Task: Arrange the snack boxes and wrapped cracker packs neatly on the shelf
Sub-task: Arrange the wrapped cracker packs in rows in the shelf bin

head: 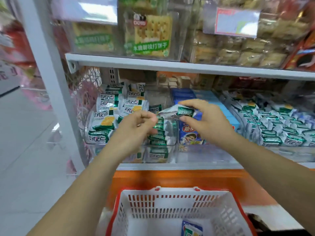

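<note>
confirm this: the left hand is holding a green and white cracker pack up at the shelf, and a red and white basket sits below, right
Not quite. In the head view the right hand holds the green and white cracker pack, not the left hand. The rest stands: the red and white basket sits below the shelf.

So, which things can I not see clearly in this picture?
Head view only.
Left hand: curled fingers hide whether it grips a pack.
Price tag: blurred, unreadable.
Box in the basket: cut off by the bottom edge.
Blue snack box: partly hidden behind the right hand and its cracker pack.
</note>
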Tool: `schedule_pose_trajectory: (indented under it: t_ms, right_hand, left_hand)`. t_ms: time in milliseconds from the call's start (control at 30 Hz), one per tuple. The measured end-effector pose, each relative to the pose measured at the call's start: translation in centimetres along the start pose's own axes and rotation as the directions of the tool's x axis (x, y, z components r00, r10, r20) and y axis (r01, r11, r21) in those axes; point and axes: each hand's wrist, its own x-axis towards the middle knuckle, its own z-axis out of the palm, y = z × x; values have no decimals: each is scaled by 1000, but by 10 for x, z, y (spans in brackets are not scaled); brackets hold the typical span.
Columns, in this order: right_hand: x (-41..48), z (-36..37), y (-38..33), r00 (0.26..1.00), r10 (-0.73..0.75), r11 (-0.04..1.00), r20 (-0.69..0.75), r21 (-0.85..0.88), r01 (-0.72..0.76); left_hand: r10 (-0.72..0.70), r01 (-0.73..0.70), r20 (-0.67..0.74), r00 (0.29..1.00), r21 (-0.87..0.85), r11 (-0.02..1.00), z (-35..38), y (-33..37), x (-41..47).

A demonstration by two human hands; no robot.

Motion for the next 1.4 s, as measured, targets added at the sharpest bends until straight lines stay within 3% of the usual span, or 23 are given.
schedule_pose_trajectory:
  t_ms: [133,233,333,433,533,600,833,967,1067,1233,1400]
  right_hand:
    - [47,11,7,992,44,991,116,-129,-28]
    - [80,25,16,976,11,951,219,-304,58]
    - [110,40,22,932,55,856,359,-498,141]
    - [137,60,29,843,156,811,514,-555,188]
    - [165,82,37,805,174,743,567,-612,270]
    - [181,93,41,789,221,722,573,-640,263]
    - [207,132,58,589,397,726,704,-634,268]
    - [207,146,68,526,441,721,727,-636,275]
    - [212,139,67,539,374,784,755,-567,251]
    - [226,135,76,705,225,848,673,-491,198]
    - [222,142,78,678,278,816,680,-539,207]
  left_hand:
    - [168,-151,-79,983,184,971,-30,3,30]
    - [253,-210,-86,964,345,915,-44,2,54]
    - [265,-254,72,962,598,760,-57,-4,79]
    - [218,-287,190,957,716,637,-70,-18,99]
    - [110,-224,200,974,754,617,-82,-30,111]
    - [81,-205,203,976,723,660,-89,-36,116]
    - [149,-246,200,968,669,701,-95,-41,117]
    - [148,-250,210,967,646,721,-95,-43,120]
    - [164,-263,213,963,625,735,-96,-44,120]
    - [158,-250,199,967,628,737,-97,-46,121]
    - [155,-243,193,969,634,734,-96,-44,117]
